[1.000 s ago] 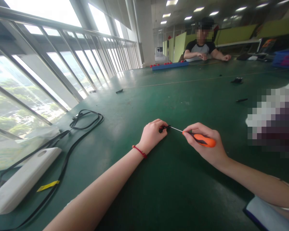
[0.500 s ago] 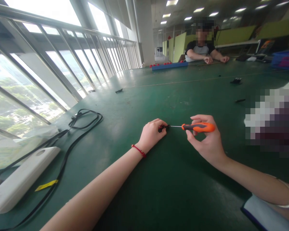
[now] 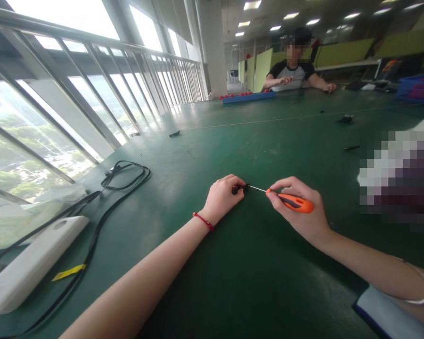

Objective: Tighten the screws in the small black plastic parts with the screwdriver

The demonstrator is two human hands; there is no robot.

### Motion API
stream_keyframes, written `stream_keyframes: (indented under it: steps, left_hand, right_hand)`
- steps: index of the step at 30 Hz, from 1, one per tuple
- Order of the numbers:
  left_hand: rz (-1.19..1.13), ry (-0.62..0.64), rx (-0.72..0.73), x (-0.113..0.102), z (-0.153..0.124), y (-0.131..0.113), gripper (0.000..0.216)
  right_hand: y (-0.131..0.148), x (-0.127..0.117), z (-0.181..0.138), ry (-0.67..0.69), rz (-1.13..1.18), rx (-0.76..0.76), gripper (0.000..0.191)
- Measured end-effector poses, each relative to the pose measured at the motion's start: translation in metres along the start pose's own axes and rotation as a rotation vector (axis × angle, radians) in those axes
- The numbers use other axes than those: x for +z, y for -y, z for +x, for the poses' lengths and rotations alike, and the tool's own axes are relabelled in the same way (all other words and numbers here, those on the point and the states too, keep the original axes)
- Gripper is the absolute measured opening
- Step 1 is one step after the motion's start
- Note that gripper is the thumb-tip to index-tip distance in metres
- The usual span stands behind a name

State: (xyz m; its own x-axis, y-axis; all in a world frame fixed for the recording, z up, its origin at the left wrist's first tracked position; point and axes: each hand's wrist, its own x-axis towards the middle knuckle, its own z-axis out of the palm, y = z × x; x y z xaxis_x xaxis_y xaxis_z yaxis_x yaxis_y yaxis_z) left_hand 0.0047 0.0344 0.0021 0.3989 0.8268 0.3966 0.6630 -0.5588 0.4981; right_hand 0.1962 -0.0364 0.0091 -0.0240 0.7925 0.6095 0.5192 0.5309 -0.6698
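Note:
My left hand (image 3: 223, 195) rests on the green table (image 3: 212, 150), its fingers pinched round a small black and dark red part (image 3: 239, 189). Most of that part is hidden by the fingers, so its kind does not show. In my right hand (image 3: 302, 209) is a screwdriver (image 3: 297, 203) with an orange and grey handle, gripped by thumb and fingers near the front of the handle. Its thin metal shaft points left, and the tip meets the black end of the part. The handle slopes down to the right.
A black cable (image 3: 106, 216) runs along the left beside a white power strip (image 3: 31, 263). Small black pieces lie farther off, one a clip-like thing (image 3: 345, 119). Across the table a person (image 3: 293, 70) sits near a blue tray (image 3: 249, 97) with red items. A blue basket (image 3: 419, 88) stands right.
My right hand has shifted its hold forward on the screwdriver, and the handle end has dropped. My left hand stays put. Across the table, the person has raised one hand.

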Motion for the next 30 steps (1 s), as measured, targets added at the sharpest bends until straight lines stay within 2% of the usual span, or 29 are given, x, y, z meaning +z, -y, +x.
stream_keyframes:
  steps: [2,6,7,11,16,19,21,23,25,28,30]
  left_hand:
    - [-0.005,0.000,-0.001,0.0001,0.0000,0.0001,0.016]
    - [0.000,0.000,0.008,0.0005,-0.0005,0.0006,0.016]
    - [-0.002,0.002,0.009,0.0007,-0.0006,0.0008,0.016]
    - [-0.011,0.002,0.020,0.0014,-0.0010,0.0015,0.017]
    - [0.004,0.002,0.025,0.0014,-0.0014,0.0009,0.017]
    - [-0.005,0.001,0.019,0.0010,-0.0016,0.0003,0.017]
    - [-0.003,0.001,0.017,0.0007,-0.0014,0.0002,0.017]
    - [0.001,0.002,0.019,0.0005,-0.0011,0.0006,0.017]
    - [0.000,0.003,0.022,0.0006,-0.0008,0.0011,0.017]
    - [-0.010,0.002,0.021,0.0010,-0.0005,0.0016,0.017]
    - [-0.010,-0.001,0.020,0.0013,-0.0003,0.0016,0.017]
  right_hand:
    - [-0.0004,-0.0006,0.0000,-0.017,-0.012,-0.004,0.012]
    - [-0.0026,-0.0009,0.0000,-0.134,0.009,-0.056,0.040]
    - [-0.0027,-0.0009,0.0000,-0.122,0.002,-0.049,0.038]
    - [-0.0012,-0.0007,-0.0002,-0.048,-0.071,-0.035,0.013]
    - [-0.0010,-0.0005,0.0007,-0.143,-0.008,-0.090,0.040]
    - [-0.0009,-0.0009,0.0002,-0.068,-0.045,-0.028,0.022]
    - [-0.0009,-0.0010,0.0000,-0.074,-0.059,-0.041,0.015]
    - [-0.0009,-0.0011,0.0004,-0.140,-0.032,-0.092,0.025]
    - [-0.0006,-0.0016,0.0010,-0.148,0.006,-0.105,0.035]
    - [0.0000,-0.0026,0.0007,-0.010,0.024,-0.043,0.020]
    - [-0.0003,-0.0027,0.0000,0.031,0.018,-0.030,0.011]
